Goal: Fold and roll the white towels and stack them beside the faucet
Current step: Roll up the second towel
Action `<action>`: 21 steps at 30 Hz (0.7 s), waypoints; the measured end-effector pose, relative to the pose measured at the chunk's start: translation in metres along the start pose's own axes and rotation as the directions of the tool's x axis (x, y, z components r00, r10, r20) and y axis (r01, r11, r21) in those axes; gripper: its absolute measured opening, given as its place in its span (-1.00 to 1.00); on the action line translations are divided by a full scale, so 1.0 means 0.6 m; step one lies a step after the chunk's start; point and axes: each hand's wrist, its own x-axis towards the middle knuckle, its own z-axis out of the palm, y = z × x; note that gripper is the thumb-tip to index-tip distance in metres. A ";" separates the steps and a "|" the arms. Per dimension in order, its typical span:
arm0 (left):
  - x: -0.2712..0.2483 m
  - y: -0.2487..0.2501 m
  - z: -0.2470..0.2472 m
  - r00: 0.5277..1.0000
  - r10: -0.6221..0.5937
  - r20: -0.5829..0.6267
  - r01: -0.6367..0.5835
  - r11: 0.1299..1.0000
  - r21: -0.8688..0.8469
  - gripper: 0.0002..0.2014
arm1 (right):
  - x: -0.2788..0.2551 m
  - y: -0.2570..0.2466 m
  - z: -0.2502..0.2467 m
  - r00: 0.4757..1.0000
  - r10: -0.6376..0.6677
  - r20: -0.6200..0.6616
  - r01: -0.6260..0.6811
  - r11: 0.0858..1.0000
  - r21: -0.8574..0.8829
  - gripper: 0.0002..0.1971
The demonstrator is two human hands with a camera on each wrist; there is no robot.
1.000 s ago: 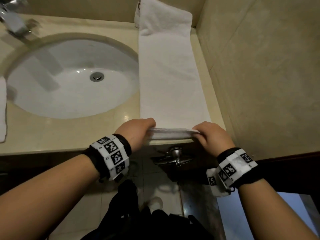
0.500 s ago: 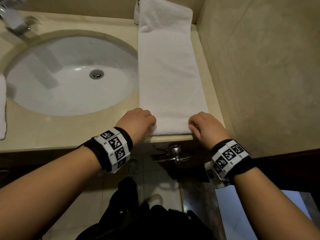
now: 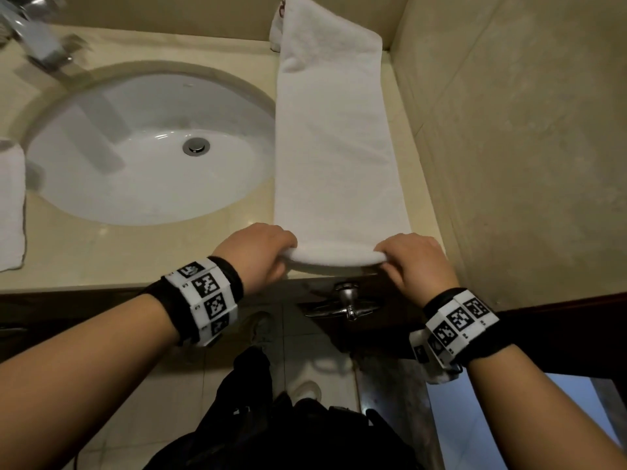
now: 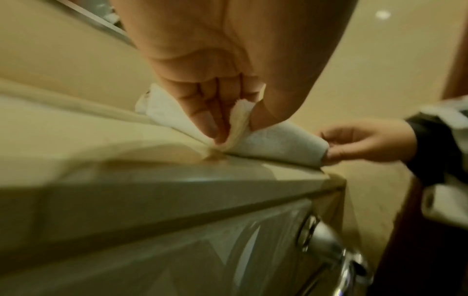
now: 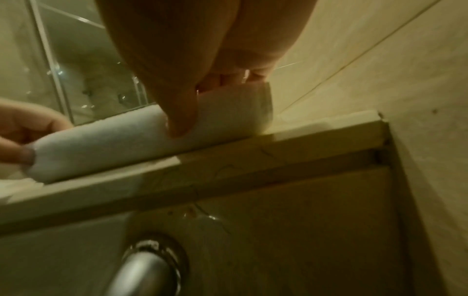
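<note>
Long white towel (image 3: pixel 336 137) lies flat on the bench (image 3: pixel 101 252), right of the sink (image 3: pixel 146 157) w/ its far end up against the back wall. Near end is curled into a small roll at the bench's front edge. Left hand (image 3: pixel 261 252) pinches the roll's left end, fingers (image 4: pixel 202 118) clamped on it; right hand (image 3: pixel 417 262) grips the right end, thumb pressed on it. Another towel (image 3: pixel 10 212) sits far left, faucet (image 3: pixel 37 42) top left.

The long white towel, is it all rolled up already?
No, only the near end of the long white towel is curled over between the left hand and right hand; the rest lies flat.
</note>
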 end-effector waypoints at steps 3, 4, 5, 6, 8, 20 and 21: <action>0.010 -0.011 -0.003 0.988 -0.155 0.004 0.153 0.977 -0.148 -0.78 | 0.013 0.006 -0.006 0.994 0.109 0.021 -0.110 0.991 0.075 -0.85; 0.016 -0.014 -0.005 0.980 -0.200 0.012 0.199 0.963 -0.182 -0.77 | 0.021 0.009 -0.009 0.984 0.175 0.041 -0.179 0.972 0.150 -0.82; 0.024 -0.016 -0.007 0.969 -0.244 0.027 0.244 0.944 -0.220 -0.76 | 0.030 0.011 -0.011 0.964 0.253 0.080 -0.265 0.939 0.218 -0.79; 0.034 -0.020 -0.009 0.958 -0.283 0.040 0.284 0.924 -0.257 -0.76 | 0.041 0.012 -0.013 0.940 0.320 0.121 -0.341 0.909 0.240 -0.77; 0.053 -0.027 -0.012 0.945 -0.325 0.046 0.324 0.902 -0.285 -0.76 | 0.060 0.011 -0.012 0.917 0.384 0.108 -0.396 0.909 0.130 -0.74; 0.053 -0.003 0.004 0.999 0.030 0.024 -0.035 0.969 0.244 -0.57 | 0.051 -0.005 -0.005 0.999 0.033 0.042 -0.031 0.999 -0.038 -0.61; 0.053 -0.002 0.000 0.999 0.039 0.031 -0.047 0.954 0.296 -0.59 | 0.054 -0.004 -0.007 1.000 0.027 0.016 -0.026 0.999 -0.033 -0.69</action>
